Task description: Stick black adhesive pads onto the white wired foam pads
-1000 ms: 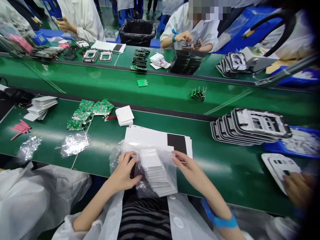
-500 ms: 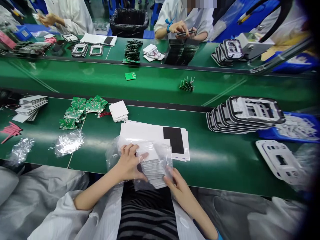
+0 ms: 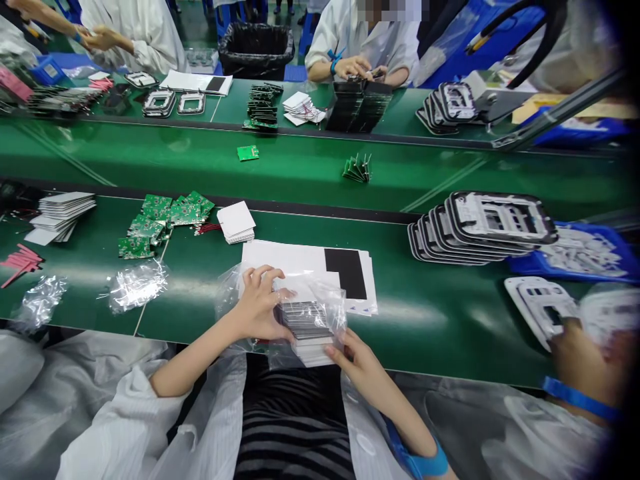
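At the front edge of the green table, a clear plastic bag (image 3: 230, 293) holds a stack of thin flat white pieces (image 3: 306, 323) with dark lines between many of them. My left hand (image 3: 260, 307) curves around the stack's left side, thumb below and fingers above, gripping it through the bag. The fingers of my right hand (image 3: 361, 363) close on the lower right corner of the bag and stack. Under and behind the bag lie white sheets (image 3: 290, 257) bearing a black rectangle (image 3: 347, 273).
Green circuit boards (image 3: 187, 210), white square pieces (image 3: 237, 221) and a small clear bag (image 3: 139, 285) lie left. Stacked frames (image 3: 500, 220) and a blue tray (image 3: 600, 250) stand right. A co-worker's hand (image 3: 583, 360) touches white plates (image 3: 535, 303). Boards (image 3: 357, 168) lie on the green belt.
The bagged stack has tilted, showing more dark lines along its edges. At right a co-worker's hand has come onto the white plates. The boards on the belt have shifted left.
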Demonstrator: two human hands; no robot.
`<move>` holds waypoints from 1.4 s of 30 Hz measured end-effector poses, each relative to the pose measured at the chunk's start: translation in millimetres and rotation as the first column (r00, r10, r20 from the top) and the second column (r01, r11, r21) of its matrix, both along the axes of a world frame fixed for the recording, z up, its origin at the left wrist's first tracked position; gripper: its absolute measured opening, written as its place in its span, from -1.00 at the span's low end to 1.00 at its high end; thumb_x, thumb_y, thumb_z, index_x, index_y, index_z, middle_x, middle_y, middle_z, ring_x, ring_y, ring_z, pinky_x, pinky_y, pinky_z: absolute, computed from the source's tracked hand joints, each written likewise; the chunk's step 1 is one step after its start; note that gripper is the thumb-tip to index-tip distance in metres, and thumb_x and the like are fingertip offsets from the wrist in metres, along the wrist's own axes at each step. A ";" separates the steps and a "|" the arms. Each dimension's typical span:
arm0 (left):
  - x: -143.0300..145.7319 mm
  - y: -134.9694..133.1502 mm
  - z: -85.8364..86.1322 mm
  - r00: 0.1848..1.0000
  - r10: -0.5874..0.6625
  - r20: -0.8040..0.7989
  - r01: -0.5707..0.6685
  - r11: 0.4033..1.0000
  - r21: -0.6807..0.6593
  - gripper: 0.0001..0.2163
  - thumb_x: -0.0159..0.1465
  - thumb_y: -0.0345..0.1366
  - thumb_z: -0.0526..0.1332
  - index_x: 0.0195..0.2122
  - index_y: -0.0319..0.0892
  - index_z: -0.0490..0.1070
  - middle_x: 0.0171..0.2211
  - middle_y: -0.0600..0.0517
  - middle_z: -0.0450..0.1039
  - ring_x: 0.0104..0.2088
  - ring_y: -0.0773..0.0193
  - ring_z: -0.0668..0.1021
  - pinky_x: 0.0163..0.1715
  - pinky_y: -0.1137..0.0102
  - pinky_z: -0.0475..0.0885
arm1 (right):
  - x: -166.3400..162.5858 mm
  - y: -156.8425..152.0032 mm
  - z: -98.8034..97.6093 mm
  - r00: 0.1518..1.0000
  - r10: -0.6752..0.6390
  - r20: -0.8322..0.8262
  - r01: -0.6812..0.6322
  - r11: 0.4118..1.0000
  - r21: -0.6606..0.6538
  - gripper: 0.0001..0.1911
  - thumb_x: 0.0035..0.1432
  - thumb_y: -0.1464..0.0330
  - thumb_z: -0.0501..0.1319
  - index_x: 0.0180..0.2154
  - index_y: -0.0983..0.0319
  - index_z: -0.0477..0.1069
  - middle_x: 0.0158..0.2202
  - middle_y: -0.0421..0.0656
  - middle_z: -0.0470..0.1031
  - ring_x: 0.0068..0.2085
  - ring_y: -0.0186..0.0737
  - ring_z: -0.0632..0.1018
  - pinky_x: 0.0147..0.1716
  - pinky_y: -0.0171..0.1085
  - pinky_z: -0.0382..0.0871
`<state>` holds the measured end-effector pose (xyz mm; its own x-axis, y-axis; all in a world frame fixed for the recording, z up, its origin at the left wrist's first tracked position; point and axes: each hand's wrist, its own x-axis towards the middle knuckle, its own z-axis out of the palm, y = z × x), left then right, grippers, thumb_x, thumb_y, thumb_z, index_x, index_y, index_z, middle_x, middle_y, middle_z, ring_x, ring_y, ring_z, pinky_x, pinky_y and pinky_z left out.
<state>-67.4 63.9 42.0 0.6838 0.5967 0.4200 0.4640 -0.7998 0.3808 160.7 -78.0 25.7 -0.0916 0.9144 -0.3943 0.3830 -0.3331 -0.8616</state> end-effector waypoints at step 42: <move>-63.5 68.7 62.6 0.888 0.419 0.189 0.023 0.370 -0.929 -0.49 -0.05 -0.10 0.32 -0.10 -0.30 0.46 -0.13 -0.18 0.56 -0.15 -0.10 0.58 -0.15 0.11 0.48 | 16.8 20.7 -8.8 0.429 -0.879 -0.209 0.903 0.419 0.092 -0.58 -0.07 0.03 0.38 -0.47 0.29 0.50 -0.53 -0.22 0.44 -0.47 -0.33 0.38 -0.46 -0.34 0.28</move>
